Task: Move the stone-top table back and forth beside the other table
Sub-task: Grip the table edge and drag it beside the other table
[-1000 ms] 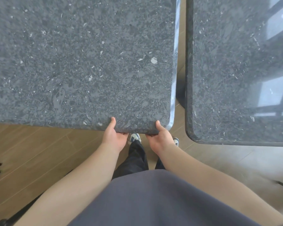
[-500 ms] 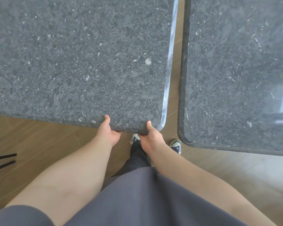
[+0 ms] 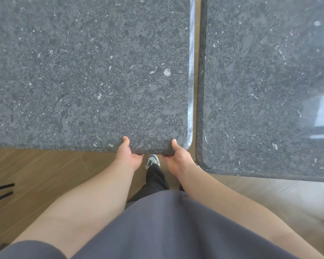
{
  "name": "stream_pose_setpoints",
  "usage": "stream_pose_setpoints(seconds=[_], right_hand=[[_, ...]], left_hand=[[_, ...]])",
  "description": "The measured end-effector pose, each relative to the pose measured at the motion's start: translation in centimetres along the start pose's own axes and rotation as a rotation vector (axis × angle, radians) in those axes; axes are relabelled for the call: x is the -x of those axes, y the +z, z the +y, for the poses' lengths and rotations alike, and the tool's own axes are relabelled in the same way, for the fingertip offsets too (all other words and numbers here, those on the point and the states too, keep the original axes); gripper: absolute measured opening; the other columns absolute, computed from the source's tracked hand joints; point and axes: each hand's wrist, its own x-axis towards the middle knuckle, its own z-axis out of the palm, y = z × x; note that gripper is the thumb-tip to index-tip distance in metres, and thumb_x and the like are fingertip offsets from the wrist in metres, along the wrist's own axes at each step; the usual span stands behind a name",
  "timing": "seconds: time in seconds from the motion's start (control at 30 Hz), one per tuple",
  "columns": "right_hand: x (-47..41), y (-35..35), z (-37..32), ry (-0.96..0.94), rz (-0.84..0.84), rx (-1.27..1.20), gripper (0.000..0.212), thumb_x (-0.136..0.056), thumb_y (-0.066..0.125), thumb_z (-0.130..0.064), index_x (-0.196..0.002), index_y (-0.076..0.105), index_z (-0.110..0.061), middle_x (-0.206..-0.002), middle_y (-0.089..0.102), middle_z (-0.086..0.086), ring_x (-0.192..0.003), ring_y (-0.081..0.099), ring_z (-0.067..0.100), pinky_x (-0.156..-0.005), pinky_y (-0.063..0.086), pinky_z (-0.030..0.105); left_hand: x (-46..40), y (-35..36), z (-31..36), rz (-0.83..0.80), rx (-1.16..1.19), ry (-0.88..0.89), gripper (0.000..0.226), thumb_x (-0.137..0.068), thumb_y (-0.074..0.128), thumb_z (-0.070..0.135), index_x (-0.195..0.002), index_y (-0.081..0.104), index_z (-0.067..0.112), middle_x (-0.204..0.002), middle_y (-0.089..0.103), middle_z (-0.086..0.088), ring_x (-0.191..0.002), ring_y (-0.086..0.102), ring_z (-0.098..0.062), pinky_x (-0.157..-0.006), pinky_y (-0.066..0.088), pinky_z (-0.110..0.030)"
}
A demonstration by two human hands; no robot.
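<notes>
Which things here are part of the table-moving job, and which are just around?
In the job:
- stone-top table, held at its near edge
- other table, beside it across a narrow gap
- left hand and right hand, each with a grip on that edge

Just around:
- wooden floor
- black rods at the left
- shoe

Indoor dining or café-like room, two stone-top tables, wood-plank floor
</notes>
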Motion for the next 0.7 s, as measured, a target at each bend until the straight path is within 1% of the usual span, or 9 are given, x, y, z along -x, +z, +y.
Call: stream_pose_setpoints(seconds=[0.13, 0.23, 0.3, 0.4, 0.47, 0.53, 0.6, 0.67, 0.7], right_hand=[[0.4, 0.2, -0.8, 0.023, -0.004, 0.005, 0.046, -0.092, 0.071, -0.01, -0.133, 0.053, -0.001, -0.123, 0.066, 0.015, -0.101, 0.067, 0.032, -0.07, 0.061, 0.044], [0.4, 0.2, -1.3, 0.028, -0.008, 0.015, 0.043, -0.092, 0.071, -0.01, -0.131, 0.054, -0.002, -0.125, 0.065, 0.015, -0.103, 0.067, 0.033, -0.077, 0.061, 0.047], [0.5, 0.1, -1.8, 0.027, -0.026, 0.018, 0.036, -0.093, 0.07, -0.01, -0.125, 0.056, -0.003, -0.119, 0.067, 0.015, -0.093, 0.071, 0.034, -0.067, 0.062, 0.046], [0.9, 0.1, -2.2, 0.037, -0.054, -0.036, 0.024, -0.094, 0.068, -0.009, -0.115, 0.058, -0.002, -0.106, 0.07, 0.017, -0.067, 0.076, 0.034, -0.051, 0.059, 0.044], [1.0, 0.2, -2.3, 0.044, -0.061, -0.038, 0.022, -0.094, 0.068, -0.008, -0.113, 0.059, -0.001, -0.1, 0.073, 0.018, -0.064, 0.075, 0.034, -0.051, 0.059, 0.044], [1.3, 0.5, -2.4, 0.054, -0.051, -0.024, 0.02, -0.095, 0.067, -0.009, -0.11, 0.059, 0.0, -0.103, 0.071, 0.017, -0.072, 0.076, 0.035, -0.055, 0.06, 0.045], [1.6, 0.6, -2.5, 0.075, -0.036, 0.021, 0.018, -0.095, 0.068, -0.011, -0.107, 0.059, -0.001, -0.106, 0.069, 0.016, -0.082, 0.072, 0.035, -0.063, 0.061, 0.047], [2.2, 0.5, -2.8, 0.076, -0.032, 0.068, 0.021, -0.097, 0.066, -0.012, -0.111, 0.059, 0.001, -0.106, 0.068, 0.016, -0.078, 0.073, 0.033, -0.059, 0.061, 0.042], [2.4, 0.3, -3.0, 0.074, -0.026, 0.119, 0.026, -0.099, 0.063, -0.013, -0.119, 0.057, 0.002, -0.112, 0.067, 0.016, -0.082, 0.074, 0.03, -0.061, 0.062, 0.037]], left_hand=[[0.4, 0.7, -0.3, 0.013, 0.002, -0.002, 0.033, -0.1, 0.06, 0.044, -0.104, 0.058, 0.011, -0.108, 0.067, -0.013, -0.093, 0.069, -0.032, -0.073, 0.058, -0.051], [1.0, 1.1, -0.5, 0.025, 0.011, -0.017, 0.034, -0.099, 0.06, 0.044, -0.102, 0.058, 0.01, -0.106, 0.068, -0.014, -0.09, 0.069, -0.032, -0.068, 0.058, -0.05], [1.4, 1.6, -0.7, 0.012, 0.017, -0.031, 0.035, -0.1, 0.059, 0.045, -0.101, 0.058, 0.01, -0.102, 0.068, -0.015, -0.088, 0.069, -0.033, -0.064, 0.058, -0.049], [1.8, 2.1, -0.9, 0.001, 0.036, -0.049, 0.037, -0.1, 0.059, 0.046, -0.1, 0.059, 0.009, -0.099, 0.068, -0.016, -0.086, 0.069, -0.034, -0.06, 0.058, -0.048], [1.9, 2.1, -0.8, -0.005, 0.04, -0.062, 0.038, -0.099, 0.059, 0.047, -0.099, 0.059, 0.009, -0.099, 0.067, -0.017, -0.085, 0.069, -0.035, -0.055, 0.058, -0.047], [1.9, 2.0, -0.6, 0.007, 0.031, -0.075, 0.039, -0.099, 0.059, 0.048, -0.097, 0.058, 0.009, -0.097, 0.066, -0.016, -0.083, 0.068, -0.035, -0.05, 0.058, -0.046], [1.9, 1.9, -0.4, 0.017, -0.005, -0.08, 0.039, -0.099, 0.058, 0.049, -0.097, 0.056, 0.01, -0.099, 0.065, -0.015, -0.085, 0.067, -0.035, -0.058, 0.059, -0.048], [2.0, 1.9, -0.2, 0.011, -0.031, -0.09, 0.039, -0.099, 0.058, 0.05, -0.099, 0.056, 0.01, -0.105, 0.065, -0.014, -0.092, 0.067, -0.034, -0.077, 0.059, -0.052], [2.0, 1.8, 0.0, 0.005, -0.029, -0.098, 0.039, -0.099, 0.059, 0.048, -0.101, 0.056, 0.01, -0.108, 0.065, -0.014, -0.097, 0.067, -0.034, -0.086, 0.057, -0.053]])
